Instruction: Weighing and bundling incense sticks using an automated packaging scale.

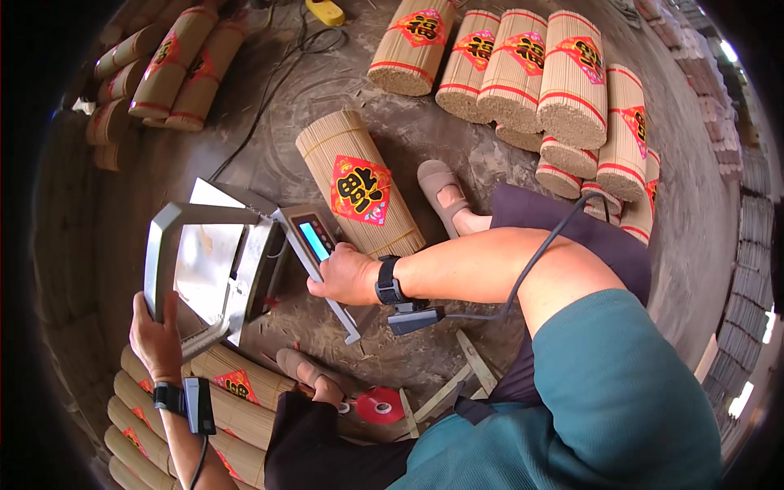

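Observation:
Tilted on its side at the left is a platform scale (208, 261), with a shiny metal plate, a silver tube frame and a panel with a lit blue display (314, 241). My left hand (155, 341) is wrapped round the scale's silver frame at its near left corner. My right hand (347, 273) grips the display panel by its near end, thumb along the edge; part of its fingers is hidden. Just beyond that hand lies a large bundle of thin sticks (363, 188), tied with yellowish bands and bearing a red diamond label.
More stick bundles (506, 65) are stacked at the far right, others (175, 69) at the far left and near left (245, 400). A dark cable (261, 114) runs from the scale toward a yellow object (325, 11). By my feet lie a red tape roll (378, 406) and wooden strips (478, 363).

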The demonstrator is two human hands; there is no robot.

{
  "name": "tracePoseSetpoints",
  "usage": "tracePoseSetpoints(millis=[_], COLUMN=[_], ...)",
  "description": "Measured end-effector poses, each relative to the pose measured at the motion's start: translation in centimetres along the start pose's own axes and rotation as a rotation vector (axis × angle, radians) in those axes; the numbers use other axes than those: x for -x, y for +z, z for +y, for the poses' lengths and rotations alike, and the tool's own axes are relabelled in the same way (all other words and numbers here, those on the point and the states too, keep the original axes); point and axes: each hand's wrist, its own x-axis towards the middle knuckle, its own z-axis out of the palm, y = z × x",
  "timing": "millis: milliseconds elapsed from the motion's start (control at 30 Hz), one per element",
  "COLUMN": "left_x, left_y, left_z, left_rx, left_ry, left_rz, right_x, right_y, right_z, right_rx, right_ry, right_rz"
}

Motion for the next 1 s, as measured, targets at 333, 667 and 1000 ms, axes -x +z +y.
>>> tracePoseSetpoints(millis=[333,667,1000], left_x=[0.1,0.8,0.6], left_y=[0.6,-0.2,0.8], left_z=[-0.1,-0.3,-0.6], left_rx=[-0.03,-0.079,-0.06], left_ry=[0.041,0.012,0.003], left_rz=[0.029,0.009,0.02], right_x=[1.5,1.5,4.0], right_y=[1.7,3.5,3.5], right_z=[0.7,3.5,5.9], right_rx=[-0.136,-0.07,0.142], right_ry=[-0.019,0.097,0.001], right_rz=[0.037,0.343,0.007])
